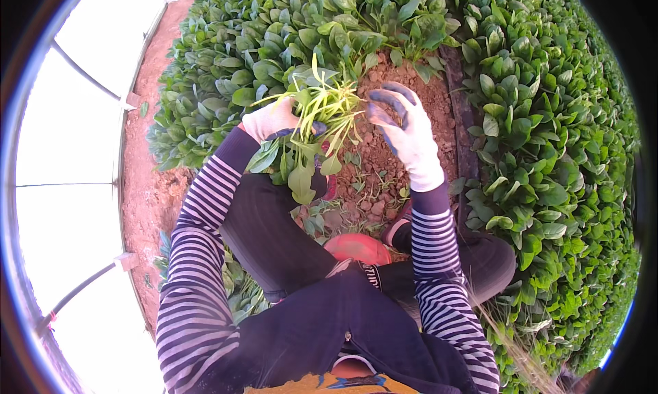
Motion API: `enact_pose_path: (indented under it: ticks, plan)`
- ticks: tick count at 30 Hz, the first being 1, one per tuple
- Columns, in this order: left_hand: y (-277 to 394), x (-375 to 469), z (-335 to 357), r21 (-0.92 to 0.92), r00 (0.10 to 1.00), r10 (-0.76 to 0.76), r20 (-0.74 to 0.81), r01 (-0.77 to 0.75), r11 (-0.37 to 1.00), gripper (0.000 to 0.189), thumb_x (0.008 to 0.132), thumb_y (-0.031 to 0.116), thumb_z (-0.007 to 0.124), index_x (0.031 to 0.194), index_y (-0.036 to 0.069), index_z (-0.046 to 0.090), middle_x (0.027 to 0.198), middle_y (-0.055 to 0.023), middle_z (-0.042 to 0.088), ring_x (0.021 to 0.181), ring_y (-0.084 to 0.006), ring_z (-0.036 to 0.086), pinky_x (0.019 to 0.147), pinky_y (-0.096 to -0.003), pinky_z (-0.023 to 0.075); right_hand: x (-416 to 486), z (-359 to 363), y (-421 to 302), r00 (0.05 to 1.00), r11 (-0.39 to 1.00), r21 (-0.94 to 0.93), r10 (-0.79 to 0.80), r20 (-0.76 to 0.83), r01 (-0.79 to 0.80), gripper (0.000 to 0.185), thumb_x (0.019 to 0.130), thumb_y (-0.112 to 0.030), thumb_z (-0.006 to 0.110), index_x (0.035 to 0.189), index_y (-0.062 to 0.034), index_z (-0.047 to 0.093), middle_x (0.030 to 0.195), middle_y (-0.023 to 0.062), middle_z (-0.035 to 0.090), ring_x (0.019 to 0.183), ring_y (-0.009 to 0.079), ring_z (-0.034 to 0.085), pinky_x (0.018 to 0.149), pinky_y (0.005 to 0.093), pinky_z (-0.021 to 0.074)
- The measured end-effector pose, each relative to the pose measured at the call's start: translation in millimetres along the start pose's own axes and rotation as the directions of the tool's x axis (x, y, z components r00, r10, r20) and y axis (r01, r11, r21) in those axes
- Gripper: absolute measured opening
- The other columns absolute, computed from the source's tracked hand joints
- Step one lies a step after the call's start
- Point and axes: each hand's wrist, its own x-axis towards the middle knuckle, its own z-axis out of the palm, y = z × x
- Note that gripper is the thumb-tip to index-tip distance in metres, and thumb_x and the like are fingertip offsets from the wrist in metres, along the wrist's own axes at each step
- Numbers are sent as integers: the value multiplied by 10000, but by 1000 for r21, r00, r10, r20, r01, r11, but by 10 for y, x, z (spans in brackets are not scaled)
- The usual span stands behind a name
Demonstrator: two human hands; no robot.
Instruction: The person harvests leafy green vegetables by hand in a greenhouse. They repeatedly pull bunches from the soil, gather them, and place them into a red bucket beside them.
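Note:
My left hand [275, 120], in a white work glove with dark-coated fingers, grips a bunch of leafy greens that look like spinach [326, 109]. The pale stems and cut ends point to the right, while broad leaves hang below and behind the glove. My right hand [408, 127], gloved the same way, is just right of the stem ends. Its fingers are apart and curved, with nothing plainly held in them. Bare crumbly soil [383, 178] with scattered leaf scraps lies beneath both hands.
Dense standing greens [247, 55] grow ahead and to the left. Another thick bed [555, 152] fills the right, beyond a dark strip [460, 121] along the soil. A red round object [357, 247] sits between my legs. Loose greens [244, 288] lie by my left thigh. Greenhouse sheeting [72, 147] curves along the left.

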Motion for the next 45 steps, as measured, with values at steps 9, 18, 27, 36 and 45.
enact_pose_path:
  ticks: [9, 18, 27, 36, 45]
  plan:
    - [103, 2, -42, 105, 994, -98, 51, 92, 990, 546, 763, 206, 804, 1238, 37, 597, 1123, -86, 681, 984, -153, 624, 894, -333, 494, 47, 480, 208, 980, 990, -83, 127, 155, -116, 381, 779, -339, 735, 1052, -79, 682, 1292, 145, 547, 1218, 338, 492, 1031, 430, 398]
    - [-148, 92, -43, 91, 994, -109, -9, 109, 990, 671, 727, 382, 831, 1224, -2, 594, 1072, -130, 693, 978, -203, 648, 897, -339, 493, -18, 94, 396, 940, 679, 667, 326, 101, -307, 273, 870, -235, 635, 973, 18, 642, 1283, 182, 556, 1105, 248, 587, 994, 332, 415]
    - [-103, 116, -13, -10, 997, -71, -3, 71, 997, 686, 750, 293, 829, 1297, 5, 533, 1143, -110, 668, 1016, -160, 623, 923, -314, 480, -214, 210, 286, 969, 988, -11, 153, 194, -154, 791, 751, -193, 794, 1410, -15, 394, 1204, 193, 619, 986, 296, 662, 867, 356, 519]
    - [188, 48, 14, 35, 985, -172, -23, 173, 984, 633, 735, 271, 833, 1257, 17, 581, 1083, -92, 686, 958, -150, 624, 890, -313, 488, -272, -126, 288, 946, 933, -166, 306, -105, -320, 289, 826, -28, 652, 1113, -42, 627, 930, 142, 698, 859, 281, 692, 752, 344, 539]
    - [134, 125, 36, 45, 992, -125, 9, 125, 991, 567, 763, 261, 808, 1239, 31, 603, 1086, -86, 690, 952, -150, 625, 884, -321, 490, -192, 345, 168, 993, 986, -120, 109, -33, -113, 322, 755, -135, 755, 1051, -69, 645, 1059, 116, 613, 988, 285, 598, 861, 384, 485]
